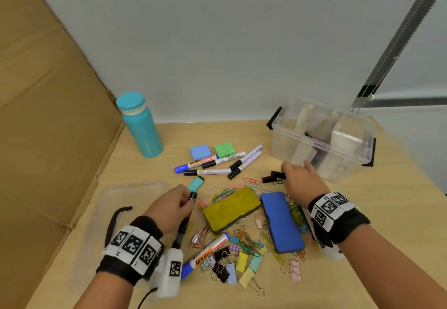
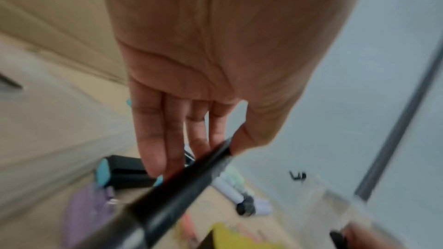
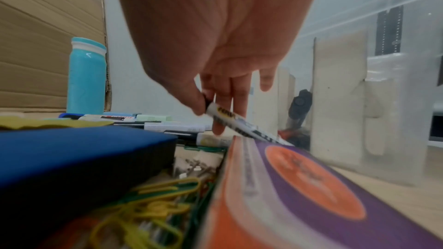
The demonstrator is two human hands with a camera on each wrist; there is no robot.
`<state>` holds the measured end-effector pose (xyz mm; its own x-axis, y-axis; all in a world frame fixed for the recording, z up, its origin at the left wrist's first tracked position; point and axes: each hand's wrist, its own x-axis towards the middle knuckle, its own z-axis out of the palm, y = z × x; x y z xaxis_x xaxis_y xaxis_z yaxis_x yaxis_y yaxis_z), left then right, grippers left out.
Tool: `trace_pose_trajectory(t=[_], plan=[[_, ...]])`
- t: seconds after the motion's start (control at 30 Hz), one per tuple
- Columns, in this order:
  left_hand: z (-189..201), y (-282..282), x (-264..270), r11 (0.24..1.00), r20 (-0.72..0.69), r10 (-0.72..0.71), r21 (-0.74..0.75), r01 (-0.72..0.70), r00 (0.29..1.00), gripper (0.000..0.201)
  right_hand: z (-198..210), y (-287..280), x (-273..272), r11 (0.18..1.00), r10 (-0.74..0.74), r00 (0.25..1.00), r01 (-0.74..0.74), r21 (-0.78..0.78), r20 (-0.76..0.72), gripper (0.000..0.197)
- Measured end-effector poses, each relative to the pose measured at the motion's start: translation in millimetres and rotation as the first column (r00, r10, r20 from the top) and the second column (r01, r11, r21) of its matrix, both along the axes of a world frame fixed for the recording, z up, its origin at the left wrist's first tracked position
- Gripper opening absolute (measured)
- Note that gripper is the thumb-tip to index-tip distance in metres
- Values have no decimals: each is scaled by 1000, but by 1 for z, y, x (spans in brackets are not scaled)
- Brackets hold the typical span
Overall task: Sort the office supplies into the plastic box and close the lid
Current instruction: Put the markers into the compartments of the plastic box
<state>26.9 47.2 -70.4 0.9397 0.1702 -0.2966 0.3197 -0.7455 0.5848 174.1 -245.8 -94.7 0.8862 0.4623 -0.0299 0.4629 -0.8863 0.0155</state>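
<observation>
Seen only from the head view: a clear plastic box (image 1: 321,139), lid off, just beyond the right hand (image 1: 302,180), with black latches at its two ends, holding pale upright dividers and a few dark small items in the middle section, too hazy to name. Also only there: a clear lid (image 1: 130,202) lying flat to the outer side of the left hand (image 1: 173,208), and a teal bottle (image 1: 140,126) standing well beyond that hand. Between the two hands, a yellow eraser (image 1: 232,208) and a blue eraser (image 1: 281,221) side by side, ringed by loose paper clips (image 1: 251,244) and binder clips (image 1: 232,267). Beyond the hands, a row of markers (image 1: 217,163) lying flat, long axes running roughly left to right. Shown only by the right wrist view: a purple and orange carton (image 3: 299,196) directly under that wrist, and thumb and fingers closed around a white marker (image 3: 230,118), black cap up at the thumb, body slanting down toward the box. From the head, just two black ends (image 1: 274,176) poking out leftward of that hand. Left hand pinching a black pen (image 2: 182,186) between thumb and fingers, long axis running from the fingertips back toward the wrist; left wrist view blurred. Just past those fingertips, a small teal highlighter (image 1: 196,184) on the table.
</observation>
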Motion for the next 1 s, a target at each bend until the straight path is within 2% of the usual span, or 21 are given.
trace_pose_trajectory(t=[0.03, 0.1, 0.17, 0.23, 0.3, 0.37, 0.43, 0.57, 0.67, 0.9, 1.0], plan=[[3, 4, 2, 990, 49, 40, -134, -33, 998, 7, -2, 0, -2, 998, 13, 1000, -13, 54, 13, 26], [9, 9, 9, 917, 120, 175, -382, -117, 977, 5, -4, 1, -3, 990, 29, 1000, -28, 136, -3, 34], [12, 14, 18, 876, 176, 259, -458, -154, 950, 7, -5, 4, 0, 992, 27, 999, -22, 122, -35, 35], [9, 18, 27, 907, 210, 262, -388, -166, 942, 11, -5, 9, 5, 998, 13, 997, -8, 59, -81, 34], [1, 22, 36, 961, 196, 214, -218, -171, 957, 18, -5, 14, 11, 1000, 26, 993, -25, 11, -117, 35], [-9, 25, 42, 991, 135, 130, 8, -133, 982, 25, -5, 19, 15, 998, 48, 989, -54, -35, -139, 37], [-19, 26, 45, 987, 51, 79, 137, -85, 996, 31, -7, 24, 17, 993, 51, 986, -66, -96, -156, 39], [-29, 19, 46, 978, -88, 28, 207, -9, 996, 38, -10, 29, 23, 988, 41, 985, -65, -140, -166, 40], [-34, 16, 45, 964, -113, 35, 267, -3, 993, 41, -7, 29, 24, 983, 79, 985, -102, -150, -154, 37], [-35, 14, 48, 929, -139, 83, 370, -25, 987, 42, 16, 20, 5, 979, 193, 977, -197, 43, 90, 26], [-32, 13, 48, 923, -149, 84, 385, -21, 985, 42, 36, 9, -9, 953, 161, 979, -187, 239, 124, 19]])
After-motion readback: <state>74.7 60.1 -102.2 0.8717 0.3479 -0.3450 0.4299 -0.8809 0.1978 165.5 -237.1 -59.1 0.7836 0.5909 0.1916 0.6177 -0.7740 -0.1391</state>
